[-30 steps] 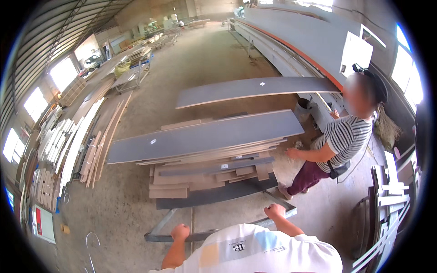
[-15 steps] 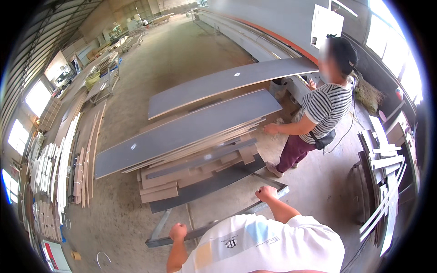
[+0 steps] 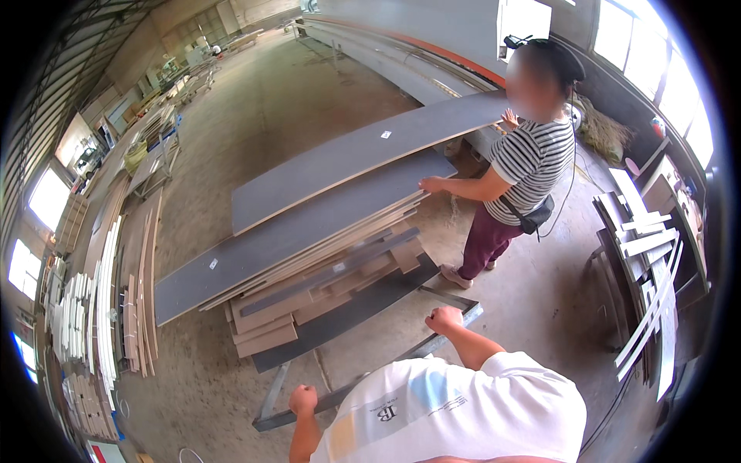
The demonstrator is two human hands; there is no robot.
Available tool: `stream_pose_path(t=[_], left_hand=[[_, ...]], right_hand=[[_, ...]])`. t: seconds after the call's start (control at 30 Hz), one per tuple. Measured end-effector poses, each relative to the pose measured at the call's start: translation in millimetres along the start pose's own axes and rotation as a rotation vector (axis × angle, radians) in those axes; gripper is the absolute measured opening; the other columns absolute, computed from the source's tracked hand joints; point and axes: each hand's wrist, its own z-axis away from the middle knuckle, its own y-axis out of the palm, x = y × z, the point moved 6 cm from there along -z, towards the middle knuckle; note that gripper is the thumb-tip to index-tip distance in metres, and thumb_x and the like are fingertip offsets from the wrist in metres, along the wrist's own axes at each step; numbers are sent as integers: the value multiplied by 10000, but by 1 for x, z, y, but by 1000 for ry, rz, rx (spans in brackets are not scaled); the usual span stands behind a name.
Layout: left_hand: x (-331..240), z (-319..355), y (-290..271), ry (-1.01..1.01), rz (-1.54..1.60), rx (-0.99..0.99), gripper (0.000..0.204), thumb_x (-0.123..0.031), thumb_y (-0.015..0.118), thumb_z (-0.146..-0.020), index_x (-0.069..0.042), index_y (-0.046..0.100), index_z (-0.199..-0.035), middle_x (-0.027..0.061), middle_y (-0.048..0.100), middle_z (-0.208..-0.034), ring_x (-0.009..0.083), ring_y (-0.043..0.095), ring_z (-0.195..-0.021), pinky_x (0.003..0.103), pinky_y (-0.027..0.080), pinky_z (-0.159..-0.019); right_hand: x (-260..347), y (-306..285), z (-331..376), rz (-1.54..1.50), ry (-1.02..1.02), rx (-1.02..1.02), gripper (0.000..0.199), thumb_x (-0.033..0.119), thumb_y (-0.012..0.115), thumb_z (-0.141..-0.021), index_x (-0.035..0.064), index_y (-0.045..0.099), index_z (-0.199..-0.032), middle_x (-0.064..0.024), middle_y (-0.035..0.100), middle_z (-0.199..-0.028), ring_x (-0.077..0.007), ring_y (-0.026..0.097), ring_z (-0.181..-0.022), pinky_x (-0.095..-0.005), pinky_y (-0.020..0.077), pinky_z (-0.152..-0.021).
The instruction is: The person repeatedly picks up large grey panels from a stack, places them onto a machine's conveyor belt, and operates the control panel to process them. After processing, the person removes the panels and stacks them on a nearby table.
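Observation:
Both my hands are closed in loose fists above a grey metal cart frame (image 3: 363, 386). My left hand (image 3: 303, 400) hovers by its left corner, and my right hand (image 3: 444, 319) by its right end; nothing shows in either. Beyond them lies a stack of brown boards (image 3: 266, 328) with a dark panel (image 3: 363, 320) at its near side. A long grey panel (image 3: 247, 258) tops the stack. Over its far edge lies another grey panel (image 3: 340, 158), held at its right end by a person (image 3: 532, 154) in a striped shirt, whose other hand touches the lower panel's edge.
On the right, a rack (image 3: 617, 270) carries loose white strips and boards. Bundled strips and long boards (image 3: 135, 301) lie along the left side. A long machine bed (image 3: 386, 50) with an orange stripe runs behind the panels. Concrete floor (image 3: 309, 85) stretches to the back.
The far grey panel has shifted toward me and now overlaps the stacked one. The person's near hand has come up to the stacked panel's edge. My fists stay nearly where they were.

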Motion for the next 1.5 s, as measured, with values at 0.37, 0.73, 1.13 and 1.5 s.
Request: stream_pose_path(t=[0.37,0.73,1.13,1.5], left_hand=[[-5,7,-7,-16,-6,-5,374,-431,595,-895,-149,775,-1062,135,754,-1105,353,701,-1070,461,543,-916],[-14,13,-19,-39,-1,-13,370,-435,597,-910,-141,778,-1043,145,753,-1096,366,702,-1064,471,545,-922],[-19,16,-21,2,-45,-25,361,-426,587,-911,-147,778,-1036,152,756,-1064,367,709,-1038,475,554,-892],[4,2,-5,-8,-34,-4,375,-408,550,-934,-144,757,-1103,142,738,-1158,371,678,-1125,484,530,-951]], right_hand=[[4,-13,9,-33,5,36,373,385,575,-859,115,799,-985,-141,756,-1030,-345,709,-1000,-443,562,-874],[7,-21,13,-28,16,25,370,375,574,-868,112,800,-996,-131,759,-1027,-335,709,-1005,-432,556,-878],[-7,-1,-3,4,22,-20,367,454,600,-826,180,807,-956,-91,768,-961,-307,724,-952,-441,572,-834],[5,1,1,-41,-16,-31,343,446,610,-823,176,797,-920,-101,762,-938,-326,724,-929,-457,574,-832]])
